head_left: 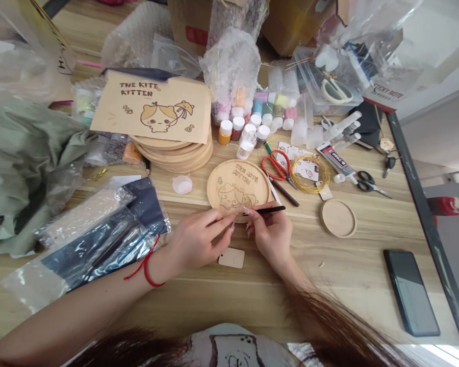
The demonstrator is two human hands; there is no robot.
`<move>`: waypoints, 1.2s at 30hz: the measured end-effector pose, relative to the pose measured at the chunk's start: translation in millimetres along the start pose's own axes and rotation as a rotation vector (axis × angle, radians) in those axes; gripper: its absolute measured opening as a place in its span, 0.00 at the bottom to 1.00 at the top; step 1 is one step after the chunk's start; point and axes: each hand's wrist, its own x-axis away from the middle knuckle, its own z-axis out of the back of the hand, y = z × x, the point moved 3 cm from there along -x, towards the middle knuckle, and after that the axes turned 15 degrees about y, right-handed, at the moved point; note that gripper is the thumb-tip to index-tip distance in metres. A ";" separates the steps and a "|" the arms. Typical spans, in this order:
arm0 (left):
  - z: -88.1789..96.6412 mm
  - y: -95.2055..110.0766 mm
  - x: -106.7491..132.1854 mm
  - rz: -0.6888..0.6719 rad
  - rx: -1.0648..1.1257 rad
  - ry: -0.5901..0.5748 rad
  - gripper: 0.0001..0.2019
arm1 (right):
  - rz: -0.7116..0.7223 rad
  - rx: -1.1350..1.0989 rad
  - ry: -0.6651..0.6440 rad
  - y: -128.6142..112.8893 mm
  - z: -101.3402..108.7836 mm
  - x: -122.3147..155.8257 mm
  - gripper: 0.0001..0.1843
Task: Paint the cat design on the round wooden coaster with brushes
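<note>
A round wooden coaster (237, 186) lies on the light wood table (229, 300), engraved with a cat drawing and the words "The Kite Kitten". My left hand (195, 239), with a red string around its wrist, grips the coaster's lower rim with its fingertips. My right hand (271, 237) pinches a thin black paintbrush (265, 209) whose tip sits close to the lower part of the coaster. A small blank wooden tag (231, 258) lies on the table just below my hands. Strands of my hair hang across the lower part of the view.
A stack of wooden coasters (183, 155) sits behind a printed cat card (151, 107). Several small paint pots (248, 122), red-handled scissors (277, 165), a coil of gold wire (309, 173) and a phone (411, 293) surround the work. Plastic bags (99, 239) lie to the left.
</note>
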 end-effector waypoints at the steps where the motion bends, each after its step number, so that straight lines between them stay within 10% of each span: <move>1: 0.4 0.1 -0.4 0.000 0.005 0.010 0.12 | 0.001 0.000 0.000 0.0 0.7 -0.4 0.08; 36: -0.9 -1.4 2.0 -0.004 -0.053 -0.023 0.12 | 0.100 0.034 -0.150 -3.4 7.1 -12.4 0.06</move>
